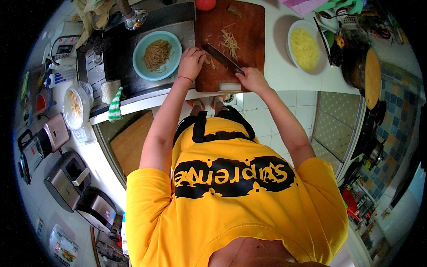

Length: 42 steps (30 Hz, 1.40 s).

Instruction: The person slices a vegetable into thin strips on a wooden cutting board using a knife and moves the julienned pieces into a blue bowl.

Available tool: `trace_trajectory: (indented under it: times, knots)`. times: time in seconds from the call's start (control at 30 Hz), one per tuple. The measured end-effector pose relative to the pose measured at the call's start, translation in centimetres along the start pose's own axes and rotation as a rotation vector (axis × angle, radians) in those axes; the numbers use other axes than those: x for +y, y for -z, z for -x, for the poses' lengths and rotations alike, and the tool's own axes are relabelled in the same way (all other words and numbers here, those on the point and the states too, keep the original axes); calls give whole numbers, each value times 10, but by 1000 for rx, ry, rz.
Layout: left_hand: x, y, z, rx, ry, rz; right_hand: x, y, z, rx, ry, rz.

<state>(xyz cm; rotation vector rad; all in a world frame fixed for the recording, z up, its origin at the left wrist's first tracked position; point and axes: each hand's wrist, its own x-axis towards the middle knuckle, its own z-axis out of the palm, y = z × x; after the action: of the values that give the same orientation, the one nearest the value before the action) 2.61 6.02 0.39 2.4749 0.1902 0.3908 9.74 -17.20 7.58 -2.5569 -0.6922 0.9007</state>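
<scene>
My right hand point(252, 80) is closed around the handle of a kitchen knife point(222, 58), whose dark blade slants up and left across the brown cutting board point(251, 26). At the board's left edge, my left hand point(192, 63) has its fingers curled down beside the knife's tip. Thin pale food slices point(211, 63) lie by those fingertips; whatever is under the fingers is hidden. Beyond the blade sits a small heap of pale cut strips point(229, 43). A light blue bowl point(138, 66) with brownish shreds point(156, 55) stands just left of my left hand.
A white bowl point(291, 52) of yellow shreds point(304, 48) stands right of the board, with chopsticks point(323, 42) at its far side. A red round thing point(205, 4) is at the board's far edge. The faucet point(134, 20) overhangs the sink. A striped green cloth point(115, 106) hangs over the counter edge.
</scene>
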Motion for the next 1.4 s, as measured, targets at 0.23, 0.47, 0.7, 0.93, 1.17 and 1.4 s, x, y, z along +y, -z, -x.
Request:
trace_trajectory:
  times: [0.23,0.47,0.7,0.93,1.17,1.4]
  knots:
    - [2,-7,-3,45,0,-37,-2,8,-3,116,-4,0]
    - [-4,-12,-16,-102,-126,-193,-1,5,-5,155,28,75]
    - [-5,-7,-11,-103,-158,-166,-4,13,-6,117,75,182]
    - [-4,-9,-7,-88,-141,-202,3,19,-16,93,169,272]
    - [-4,-11,-8,-85,-75,-131,6,-2,-26,63,100,198]
    - [-8,-1,15,8,-17,74,13,0,-11,43,136,95]
